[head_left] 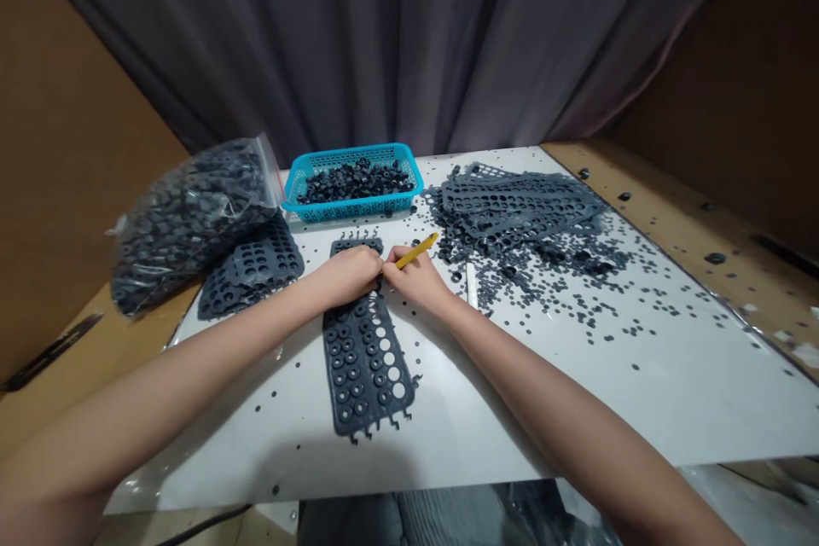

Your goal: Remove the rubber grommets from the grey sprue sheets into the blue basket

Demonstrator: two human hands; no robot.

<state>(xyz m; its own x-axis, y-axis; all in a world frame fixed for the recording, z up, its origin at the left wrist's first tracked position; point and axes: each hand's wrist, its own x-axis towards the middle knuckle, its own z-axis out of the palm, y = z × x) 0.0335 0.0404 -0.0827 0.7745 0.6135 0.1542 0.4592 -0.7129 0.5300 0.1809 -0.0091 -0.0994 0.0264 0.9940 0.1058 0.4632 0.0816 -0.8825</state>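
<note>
A dark grey moulded rubber sheet (358, 358) with rows of round ring parts lies lengthwise on the white table before me. Along its right edge several round holes show white through them. My left hand (353, 275) rests across the upper part of the sheet with fingers curled at its right edge. In my right hand (415, 275) a yellow pen-like tool (417, 250) is pinched, its back end pointing up and right. The tool's tip meets the sheet beside my left fingers, and the fingers hide the contact.
Behind stands a blue basket (355, 209) of small black parts. A filled clear plastic bag (185, 222) sits at left, by more moulded sheets (256, 260). Holed sheets (525, 200) pile up at right, among scattered small black discs (543, 290). A white stick (472, 286) lies nearby.
</note>
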